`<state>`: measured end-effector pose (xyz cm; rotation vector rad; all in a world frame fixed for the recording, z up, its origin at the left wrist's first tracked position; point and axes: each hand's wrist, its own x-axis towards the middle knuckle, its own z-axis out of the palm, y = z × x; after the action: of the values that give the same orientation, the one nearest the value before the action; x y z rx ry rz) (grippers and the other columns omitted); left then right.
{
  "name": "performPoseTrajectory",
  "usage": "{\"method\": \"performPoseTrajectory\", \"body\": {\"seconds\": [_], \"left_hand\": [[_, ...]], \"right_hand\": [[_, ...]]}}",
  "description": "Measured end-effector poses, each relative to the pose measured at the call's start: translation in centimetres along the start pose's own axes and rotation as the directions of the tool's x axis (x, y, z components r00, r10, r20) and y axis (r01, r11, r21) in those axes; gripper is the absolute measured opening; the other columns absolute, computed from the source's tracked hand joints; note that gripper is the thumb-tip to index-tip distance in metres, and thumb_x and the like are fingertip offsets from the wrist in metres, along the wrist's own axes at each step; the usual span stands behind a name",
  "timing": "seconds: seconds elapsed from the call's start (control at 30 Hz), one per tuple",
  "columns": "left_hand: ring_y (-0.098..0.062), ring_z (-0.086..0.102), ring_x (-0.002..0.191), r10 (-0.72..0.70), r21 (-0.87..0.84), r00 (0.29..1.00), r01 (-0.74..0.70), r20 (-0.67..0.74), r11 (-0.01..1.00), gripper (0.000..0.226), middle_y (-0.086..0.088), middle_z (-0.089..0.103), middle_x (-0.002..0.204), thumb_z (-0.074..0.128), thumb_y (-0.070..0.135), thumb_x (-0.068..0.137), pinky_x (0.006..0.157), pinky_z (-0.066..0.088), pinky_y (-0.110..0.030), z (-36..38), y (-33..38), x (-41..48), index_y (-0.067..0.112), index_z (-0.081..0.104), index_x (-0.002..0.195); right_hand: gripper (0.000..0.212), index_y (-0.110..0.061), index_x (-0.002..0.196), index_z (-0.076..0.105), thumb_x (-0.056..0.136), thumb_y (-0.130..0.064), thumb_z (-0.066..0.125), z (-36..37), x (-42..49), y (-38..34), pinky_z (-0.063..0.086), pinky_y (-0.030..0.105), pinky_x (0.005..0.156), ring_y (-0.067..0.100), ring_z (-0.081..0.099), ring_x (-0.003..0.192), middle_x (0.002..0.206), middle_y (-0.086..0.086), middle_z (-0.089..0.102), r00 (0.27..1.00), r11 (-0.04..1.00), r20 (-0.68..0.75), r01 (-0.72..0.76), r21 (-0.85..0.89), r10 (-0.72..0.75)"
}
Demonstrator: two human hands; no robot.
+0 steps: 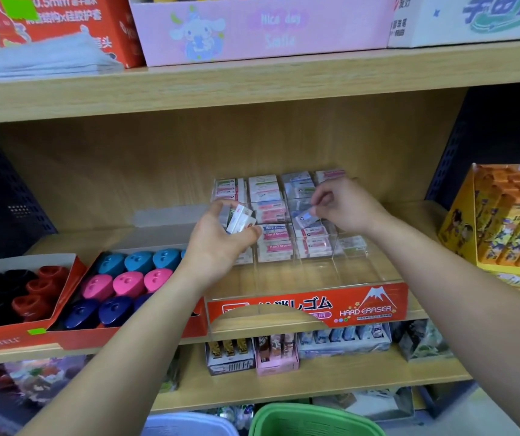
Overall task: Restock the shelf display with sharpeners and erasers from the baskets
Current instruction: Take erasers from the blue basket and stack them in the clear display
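Green basket [315, 420] below me; my left hand [221, 243] curls round spare erasers [240, 219] as stock — my right hand [343, 206] pinches one eraser [306, 218] over the tray [331, 272]'s middle, for slotting.

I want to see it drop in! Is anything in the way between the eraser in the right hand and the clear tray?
Nothing visible blocks it. The right hand pinches the eraser just above the slots of the clear tray, where other erasers already lie. The left hand, holding more erasers, is off to the side.
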<state>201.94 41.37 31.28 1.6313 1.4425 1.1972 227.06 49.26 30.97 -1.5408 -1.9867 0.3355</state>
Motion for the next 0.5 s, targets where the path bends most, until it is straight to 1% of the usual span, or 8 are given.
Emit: {"method": "performPoseTrajectory", "body": {"seconds": [0.07, 0.1, 0.2, 0.27, 0.33, 0.4, 0.43, 0.5], "left_hand": [[-0.013, 0.072, 0.074, -0.002, -0.011, 1.000, 0.002, 0.013, 1.000, 0.035, -0.001, 0.073, 0.098, 0.080, 0.024, 0.085, 0.065, 0.057, -0.019, -0.1, -0.1, 0.0, 0.036, 0.056, 0.108], [-0.015, 0.073, 0.077, -0.003, -0.021, 1.000, 0.004, 0.023, 1.000, 0.037, -0.002, 0.073, 0.100, 0.080, 0.024, 0.085, 0.068, 0.059, -0.022, -0.1, -0.2, 0.0, 0.031, 0.057, 0.114], [-0.017, 0.074, 0.075, -0.017, -0.042, 0.999, 0.019, 0.038, 0.999, 0.040, -0.003, 0.075, 0.099, 0.080, 0.021, 0.086, 0.070, 0.059, -0.026, -0.2, -0.1, -0.1, 0.022, 0.059, 0.120], [-0.014, 0.073, 0.069, -0.024, -0.048, 0.999, 0.026, 0.044, 0.999, 0.038, -0.003, 0.075, 0.095, 0.079, 0.020, 0.086, 0.065, 0.058, -0.022, -0.3, 0.1, -0.1, 0.017, 0.061, 0.120], [-0.011, 0.072, 0.063, -0.031, -0.055, 0.999, 0.034, 0.045, 0.998, 0.037, -0.001, 0.073, 0.092, 0.078, 0.018, 0.087, 0.059, 0.054, -0.018, -0.4, 0.3, -0.2, 0.014, 0.062, 0.120], [-0.012, 0.072, 0.061, -0.063, -0.093, 0.997, 0.067, 0.041, 0.993, 0.036, 0.001, 0.069, 0.100, 0.075, 0.014, 0.089, 0.053, 0.051, -0.016, -0.6, 0.6, -0.4, 0.017, 0.060, 0.122], [-0.013, 0.073, 0.063, -0.075, -0.124, 0.996, 0.080, 0.042, 0.989, 0.037, 0.001, 0.068, 0.104, 0.075, 0.011, 0.089, 0.053, 0.051, -0.016, -0.6, 0.7, -0.6, 0.019, 0.059, 0.121], [-0.013, 0.073, 0.068, -0.078, -0.167, 0.996, 0.083, 0.038, 0.983, 0.037, -0.002, 0.067, 0.107, 0.076, 0.007, 0.087, 0.057, 0.056, -0.020, -0.7, 0.8, -0.8, 0.024, 0.058, 0.114]], "right_hand": [[0.006, -0.019, 0.086, 0.073, 0.086, -0.017, 0.078, -0.1, 0.3, 0.0, 0.046, 0.022, 0.066, 0.007, 0.066, 0.075, 0.081, -0.007, 0.070, 1.000, 1.000, 0.009, 0.018, -0.023, -0.018], [0.004, -0.019, 0.086, 0.074, 0.087, -0.019, 0.078, 0.0, 0.4, 0.0, 0.048, 0.025, 0.069, 0.010, 0.067, 0.077, 0.082, -0.006, 0.071, 1.000, 0.998, 0.005, 0.024, -0.052, -0.024], [0.002, -0.018, 0.089, 0.076, 0.088, -0.020, 0.075, 0.7, 0.2, 0.0, 0.056, 0.033, 0.078, 0.016, 0.068, 0.083, 0.086, -0.004, 0.073, 0.997, 0.985, -0.045, 0.050, -0.165, -0.058], [0.004, -0.019, 0.092, 0.075, 0.090, -0.019, 0.071, 1.1, -0.3, -0.2, 0.057, 0.037, 0.079, 0.018, 0.068, 0.084, 0.088, -0.003, 0.074, 0.995, 0.983, -0.089, 0.038, -0.178, -0.055], [0.006, -0.021, 0.092, 0.075, 0.092, -0.020, 0.069, 1.5, -0.7, -0.2, 0.058, 0.040, 0.078, 0.020, 0.068, 0.084, 0.090, -0.001, 0.074, 0.992, 0.978, -0.114, 0.027, -0.207, -0.052], [0.007, -0.022, 0.093, 0.074, 0.093, -0.021, 0.068, 1.6, -0.9, -0.4, 0.059, 0.041, 0.078, 0.021, 0.068, 0.085, 0.091, -0.001, 0.075, 0.992, 0.976, -0.117, 0.018, -0.218, -0.045], [0.007, -0.022, 0.093, 0.075, 0.093, -0.020, 0.068, 1.6, -0.9, -0.5, 0.059, 0.042, 0.078, 0.021, 0.068, 0.085, 0.091, -0.001, 0.075, 0.992, 0.976, -0.119, 0.015, -0.217, -0.042], [0.006, -0.020, 0.093, 0.074, 0.093, -0.019, 0.069, 1.6, -1.1, -0.8, 0.058, 0.039, 0.079, 0.020, 0.067, 0.085, 0.094, 0.000, 0.073, 0.990, 0.977, -0.136, 0.011, -0.215, -0.041]]}}
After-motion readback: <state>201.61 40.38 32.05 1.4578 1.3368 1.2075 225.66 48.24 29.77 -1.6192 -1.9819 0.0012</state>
